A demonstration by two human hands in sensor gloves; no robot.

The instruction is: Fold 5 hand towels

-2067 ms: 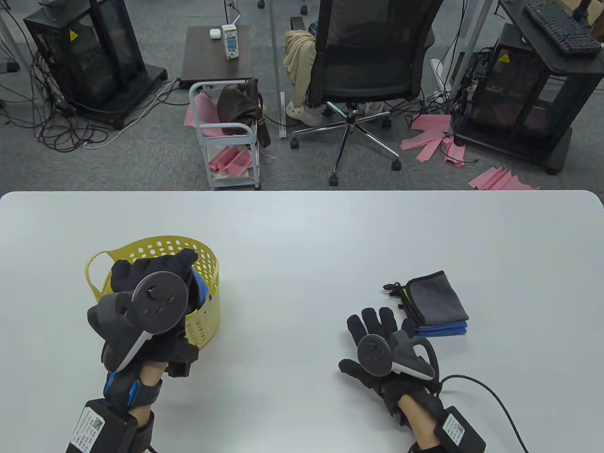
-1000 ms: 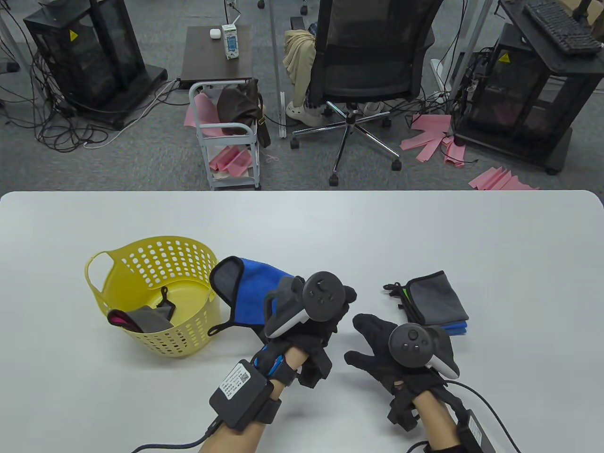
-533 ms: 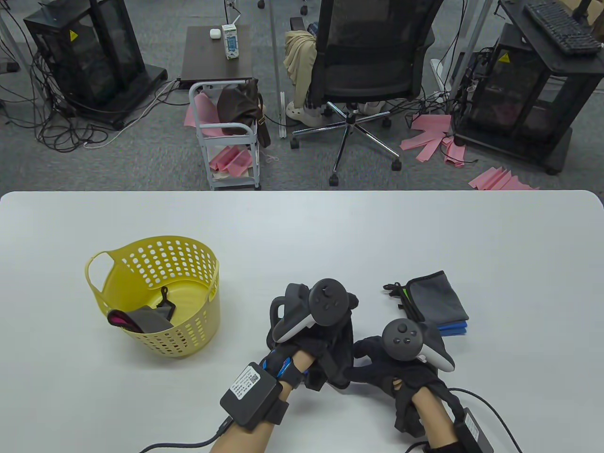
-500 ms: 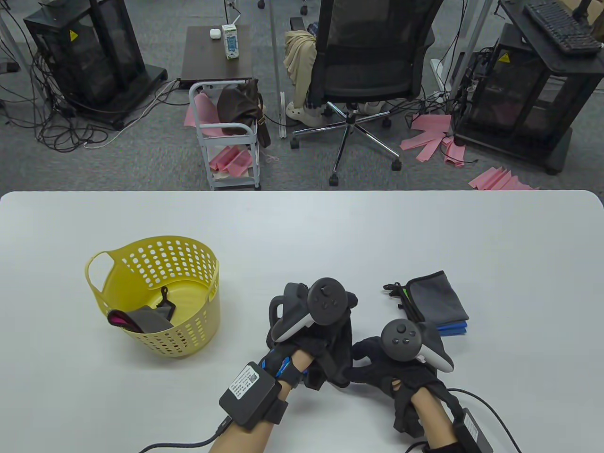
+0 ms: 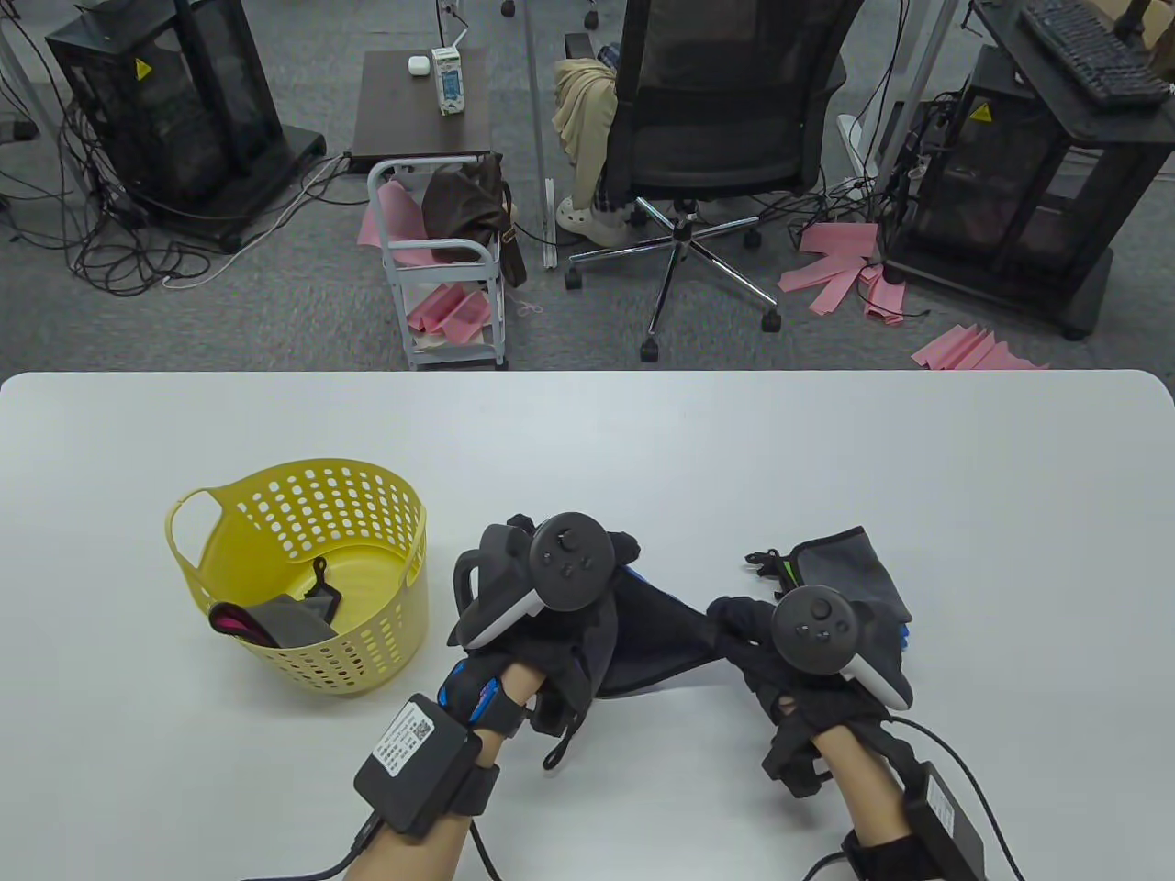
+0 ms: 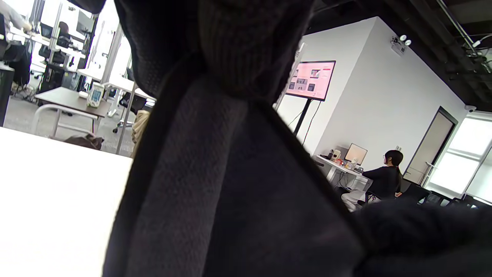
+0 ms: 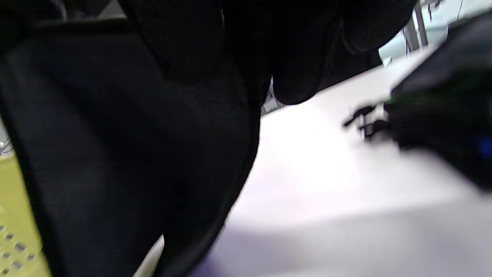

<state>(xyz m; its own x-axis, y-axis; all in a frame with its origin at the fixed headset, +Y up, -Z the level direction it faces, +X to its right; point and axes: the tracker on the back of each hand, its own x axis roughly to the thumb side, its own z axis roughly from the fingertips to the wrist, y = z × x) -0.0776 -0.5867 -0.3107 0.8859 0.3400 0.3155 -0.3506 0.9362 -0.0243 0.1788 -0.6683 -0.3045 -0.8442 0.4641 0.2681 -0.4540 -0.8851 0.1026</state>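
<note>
A dark grey and blue hand towel (image 5: pixel 656 633) is stretched between my two hands above the table. My left hand (image 5: pixel 587 574) grips its left end; my right hand (image 5: pixel 739 619) grips its right end. The towel fills the left wrist view (image 6: pixel 215 184) and the right wrist view (image 7: pixel 115 146). A stack of folded towels (image 5: pixel 854 574), grey on top and blue beneath, lies on the table just behind my right hand. A yellow perforated basket (image 5: pixel 367 514) at the left holds another grey and pink towel (image 5: pixel 271 619).
The white table (image 5: pixel 643 440) stretches wide behind my hands. Its far edge borders a floor with an office chair (image 5: pixel 725 119), a small cart (image 5: pixel 441 266) and black cabinets. Cables trail from both wrists at the table's near edge.
My left hand lifted the blue and grey towel out of the basket and brought it to the middle. My right hand took its other end, and both hands have pulled apart, spreading it.
</note>
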